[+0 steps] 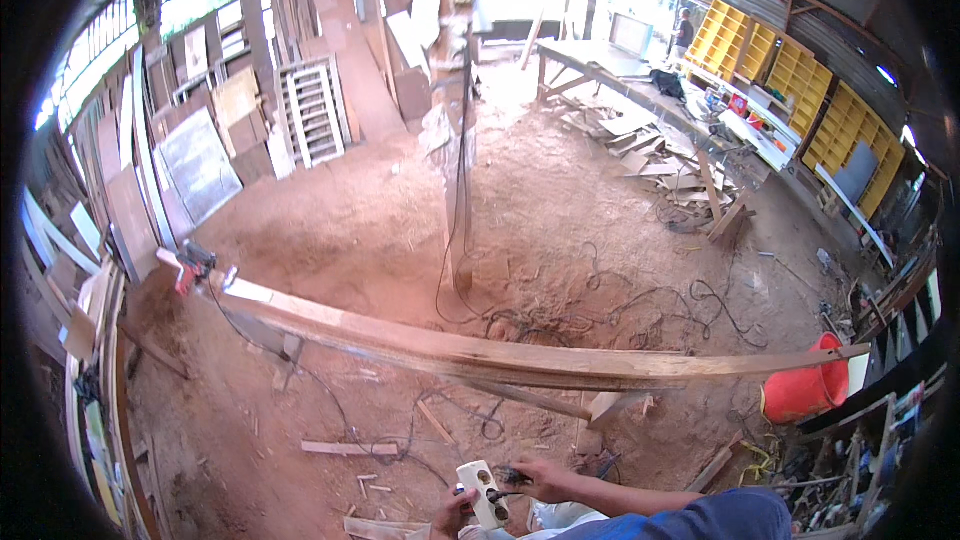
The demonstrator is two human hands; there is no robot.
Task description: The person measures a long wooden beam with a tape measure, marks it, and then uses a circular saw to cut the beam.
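Observation:
A white power strip (476, 477) with round sockets is gripped in my left hand (455, 513) at the bottom of the view. My right hand (546, 481) is closed around a black plug (514, 475) just to the right of the strip. A second dark plug (498, 495) appears to sit in one of the sockets. Ahead of my hands, a long wooden beam (430, 340) lies raised across the view. On its left end rests a red and grey power tool (193, 266) with a black cord.
Black cables (560, 325) tangle over the dusty ground around a wooden post (457, 190). A red bucket (803, 390) stands by the beam's right end. Boards (200, 165) lean at the left. A workbench (640, 95) and yellow shelving (850, 135) stand far right, with wood scraps (650, 155) beneath.

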